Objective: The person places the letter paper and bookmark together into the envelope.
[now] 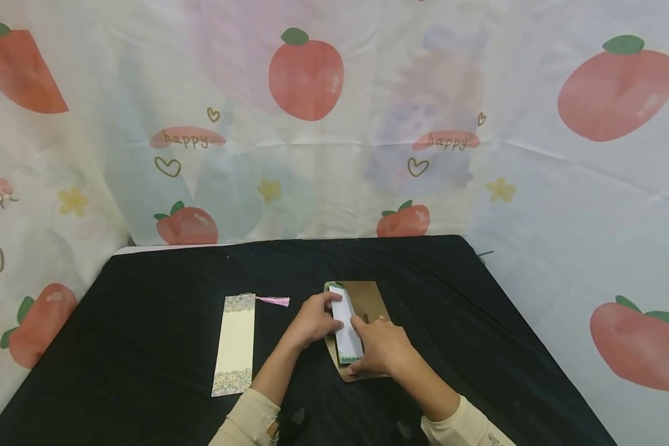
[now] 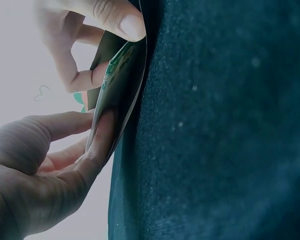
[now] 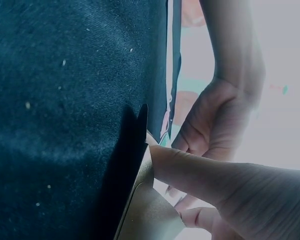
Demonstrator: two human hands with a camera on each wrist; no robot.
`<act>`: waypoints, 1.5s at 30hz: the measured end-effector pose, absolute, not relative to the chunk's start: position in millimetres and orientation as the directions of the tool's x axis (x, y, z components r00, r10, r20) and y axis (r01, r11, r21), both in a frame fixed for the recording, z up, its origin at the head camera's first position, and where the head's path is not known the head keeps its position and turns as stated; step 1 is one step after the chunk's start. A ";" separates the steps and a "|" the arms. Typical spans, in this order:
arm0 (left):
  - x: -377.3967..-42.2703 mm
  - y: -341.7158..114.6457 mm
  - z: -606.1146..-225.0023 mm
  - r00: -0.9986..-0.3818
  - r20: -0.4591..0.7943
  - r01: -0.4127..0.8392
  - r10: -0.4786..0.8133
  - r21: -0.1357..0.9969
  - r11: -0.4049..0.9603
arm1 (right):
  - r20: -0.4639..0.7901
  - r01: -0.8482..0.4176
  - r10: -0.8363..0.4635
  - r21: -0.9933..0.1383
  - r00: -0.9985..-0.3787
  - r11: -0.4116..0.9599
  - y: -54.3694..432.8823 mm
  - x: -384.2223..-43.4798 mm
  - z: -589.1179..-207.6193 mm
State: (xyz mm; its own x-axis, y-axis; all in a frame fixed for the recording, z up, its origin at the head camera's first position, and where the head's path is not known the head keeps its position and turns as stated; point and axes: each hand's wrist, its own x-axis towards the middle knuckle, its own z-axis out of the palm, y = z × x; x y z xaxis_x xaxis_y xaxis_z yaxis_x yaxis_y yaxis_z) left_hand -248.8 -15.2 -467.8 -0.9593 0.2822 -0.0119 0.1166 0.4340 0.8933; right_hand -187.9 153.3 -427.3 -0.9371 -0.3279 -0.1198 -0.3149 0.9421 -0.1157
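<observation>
A slim white card with green patterned ends (image 1: 346, 328) lies tilted on an open brown paper envelope (image 1: 370, 296). My left hand (image 1: 314, 321) pinches the card's left side; in the left wrist view, the left hand (image 2: 45, 170) has its thumb on one face and fingers behind the card (image 2: 101, 95). From the right, my right hand (image 1: 387, 347) holds the envelope's near end, one finger touching the card. The right wrist view shows the right hand (image 3: 230, 187) at the envelope's edge (image 3: 145, 212). Whether the card sits partly inside is hard to tell.
A cream bookmark with lace-patterned ends (image 1: 235, 347) lies left of the hands, its pink tassel (image 1: 273, 301) pointing right. Black cloth (image 1: 161, 322) covers the table. Printed white curtains (image 1: 334, 186) hang behind and along both sides.
</observation>
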 end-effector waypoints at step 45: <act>-250.3 -14.7 -467.6 -0.960 0.007 0.126 0.281 0.905 0.407 | -0.142 -0.303 -0.319 -0.124 -0.937 0.945 154.0 -190.2 -428.8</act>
